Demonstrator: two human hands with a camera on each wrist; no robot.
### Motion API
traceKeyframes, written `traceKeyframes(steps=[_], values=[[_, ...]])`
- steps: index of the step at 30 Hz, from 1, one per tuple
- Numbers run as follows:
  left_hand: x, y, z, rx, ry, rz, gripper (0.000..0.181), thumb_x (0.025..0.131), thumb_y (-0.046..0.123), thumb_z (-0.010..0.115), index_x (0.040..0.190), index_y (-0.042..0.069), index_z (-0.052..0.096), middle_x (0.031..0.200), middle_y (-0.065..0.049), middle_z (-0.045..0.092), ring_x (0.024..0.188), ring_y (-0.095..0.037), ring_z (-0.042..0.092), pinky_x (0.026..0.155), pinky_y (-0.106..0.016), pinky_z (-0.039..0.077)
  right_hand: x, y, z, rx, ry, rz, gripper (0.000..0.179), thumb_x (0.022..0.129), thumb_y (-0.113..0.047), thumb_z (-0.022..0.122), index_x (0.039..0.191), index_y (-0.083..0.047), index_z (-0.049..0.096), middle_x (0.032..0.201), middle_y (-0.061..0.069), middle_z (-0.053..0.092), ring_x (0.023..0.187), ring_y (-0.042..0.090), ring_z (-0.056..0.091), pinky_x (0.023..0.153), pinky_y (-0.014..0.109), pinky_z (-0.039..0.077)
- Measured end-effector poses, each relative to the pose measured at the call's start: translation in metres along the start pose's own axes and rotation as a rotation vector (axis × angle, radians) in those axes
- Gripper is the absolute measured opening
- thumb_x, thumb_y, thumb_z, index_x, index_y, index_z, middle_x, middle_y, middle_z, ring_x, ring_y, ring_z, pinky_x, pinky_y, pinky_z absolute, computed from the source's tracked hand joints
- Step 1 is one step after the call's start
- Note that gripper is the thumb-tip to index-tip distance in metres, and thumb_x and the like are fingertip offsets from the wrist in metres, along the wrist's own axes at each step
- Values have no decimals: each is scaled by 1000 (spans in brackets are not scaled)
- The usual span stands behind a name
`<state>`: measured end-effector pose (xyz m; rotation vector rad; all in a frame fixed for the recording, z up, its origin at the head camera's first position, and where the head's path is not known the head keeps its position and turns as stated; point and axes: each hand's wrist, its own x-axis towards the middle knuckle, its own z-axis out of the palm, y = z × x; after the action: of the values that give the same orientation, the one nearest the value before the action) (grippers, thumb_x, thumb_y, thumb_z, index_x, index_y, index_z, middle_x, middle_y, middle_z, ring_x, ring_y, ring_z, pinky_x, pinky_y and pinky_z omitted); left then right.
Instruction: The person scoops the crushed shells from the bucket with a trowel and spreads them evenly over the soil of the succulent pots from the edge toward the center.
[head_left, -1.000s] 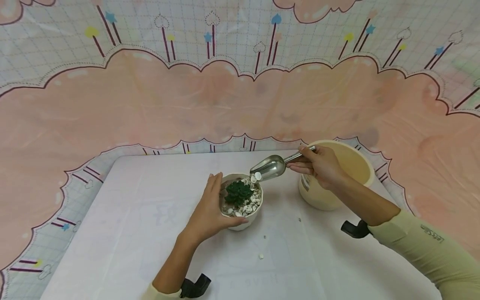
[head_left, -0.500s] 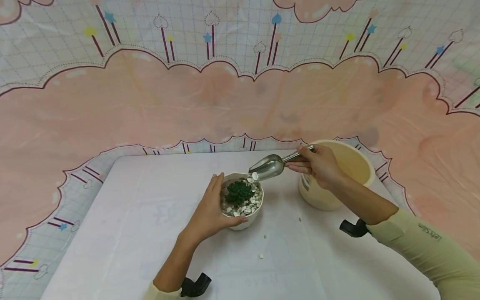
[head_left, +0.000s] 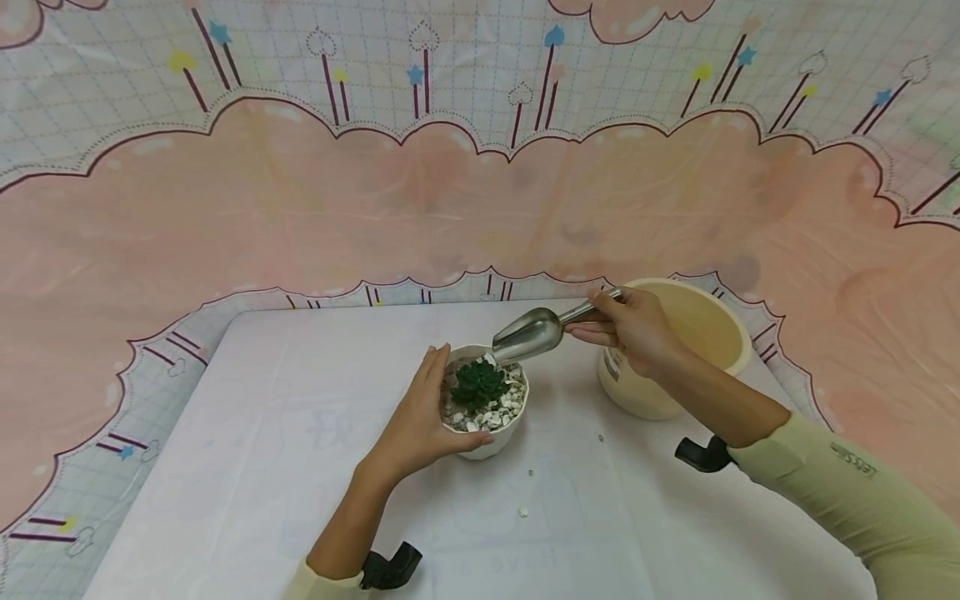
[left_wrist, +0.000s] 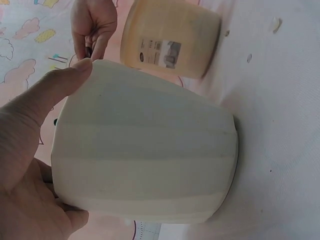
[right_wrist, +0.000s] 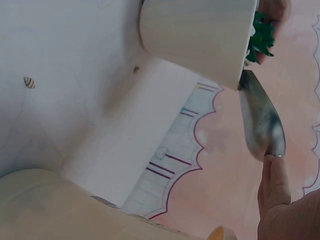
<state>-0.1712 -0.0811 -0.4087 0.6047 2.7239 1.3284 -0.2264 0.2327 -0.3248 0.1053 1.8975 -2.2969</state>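
Observation:
A white faceted flower pot (left_wrist: 145, 145) stands on the table with a green succulent (head_left: 478, 383) inside, ringed by pale pebbles (head_left: 501, 413). My left hand (head_left: 420, 417) grips the pot by its left side, thumb near the front rim and fingers along the back. In my right hand (head_left: 637, 327) is the handle of a metal scoop (head_left: 529, 335). The scoop tilts down to the left, its lip at the pot's back right rim, as the right wrist view (right_wrist: 262, 112) also shows. How much lies inside the scoop is hidden.
A cream bucket (head_left: 637, 392) stands to the right, under and behind my right forearm. Several small stones lie scattered on the white tabletop (head_left: 247, 467), one pale stone (head_left: 523, 512) nearer the front. A patterned cloth (head_left: 420, 217) hangs behind the table.
The scoop has moved slightly left over the pot's rim. White pebbles seen at its lip earlier have left it, and the left hand still holds the pot in place.

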Motion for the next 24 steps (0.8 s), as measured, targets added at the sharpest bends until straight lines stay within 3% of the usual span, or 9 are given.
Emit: traceKeyframes(steps=[17,24], values=[[-2,-1,3,3,2,-7,133,72,40,98,168,2,14,173,-22,12,160,-38,9,120,-63,27,-5,-4,-1,-34,29,-85,22,112,-13,52,113,9,49,89,13,78,80,22,79,79,34,61],[-2,-3,4,15,9,0,134,72,43,98,168,2,14,173,-21,13,160,-37,10,120,-62,28,-8,-4,-2,-126,15,-109,24,111,-13,54,113,10,51,90,13,78,80,23,79,79,36,61]])
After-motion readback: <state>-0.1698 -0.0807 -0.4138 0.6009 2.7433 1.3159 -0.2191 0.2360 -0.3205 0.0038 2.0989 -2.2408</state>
